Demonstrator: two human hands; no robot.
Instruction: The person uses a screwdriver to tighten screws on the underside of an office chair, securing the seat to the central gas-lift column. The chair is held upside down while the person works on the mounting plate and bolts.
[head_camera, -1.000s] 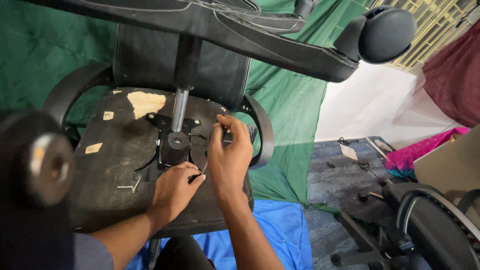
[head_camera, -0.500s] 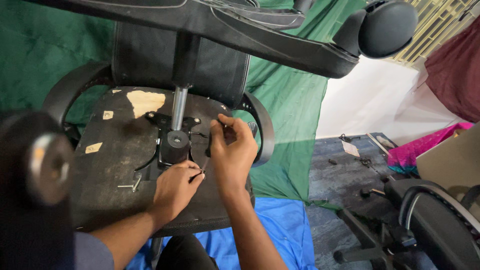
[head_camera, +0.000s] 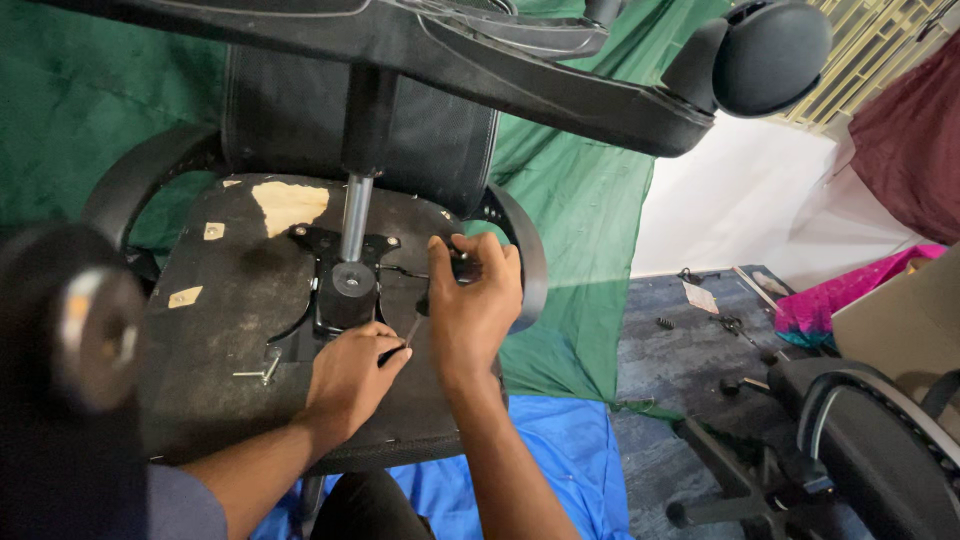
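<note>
Hands work at the centre of the frame on the underside of an overturned office chair seat (head_camera: 230, 300). The left hand (head_camera: 350, 375) rests on the seat base, its fingers closed on a thin dark tool (head_camera: 410, 330) just below the black mechanism plate (head_camera: 345, 285). The right hand (head_camera: 475, 300) is directly beside it, fingers curled around a black lever knob (head_camera: 462, 265) at the plate's right edge. A chrome gas cylinder (head_camera: 355, 215) rises from the plate toward the wheel base (head_camera: 480, 60) across the top of the frame. Two loose bolts (head_camera: 260, 372) lie on the seat, left of the left hand.
</note>
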